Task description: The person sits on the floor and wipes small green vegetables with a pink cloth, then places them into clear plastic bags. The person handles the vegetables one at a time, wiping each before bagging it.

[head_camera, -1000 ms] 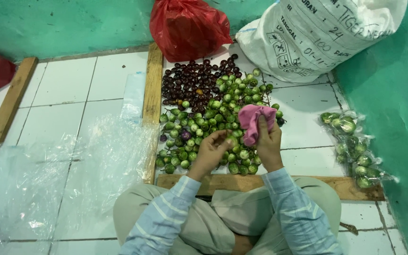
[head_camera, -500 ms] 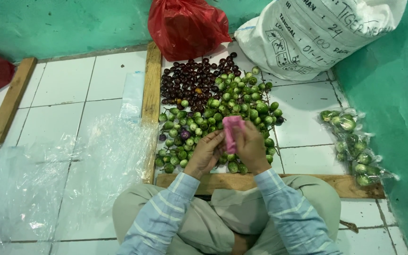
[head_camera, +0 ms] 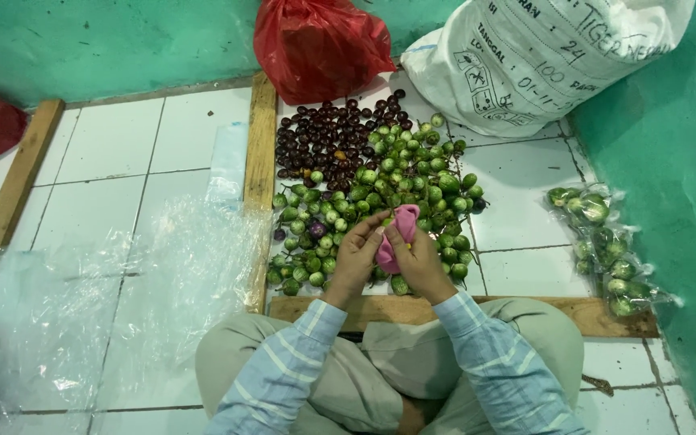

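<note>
pink bag drawn nearer, both hands gripping

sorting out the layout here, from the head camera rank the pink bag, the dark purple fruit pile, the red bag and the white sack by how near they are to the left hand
1. pink bag, in the left hand.
2. dark purple fruit pile, just ahead.
3. red bag, straight ahead at the wall.
4. white sack, far right corner.

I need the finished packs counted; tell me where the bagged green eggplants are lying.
In the head view the clear bags of green eggplants lie on the white tiled floor at the right, against the green wall, just beyond the wooden plank.
</note>
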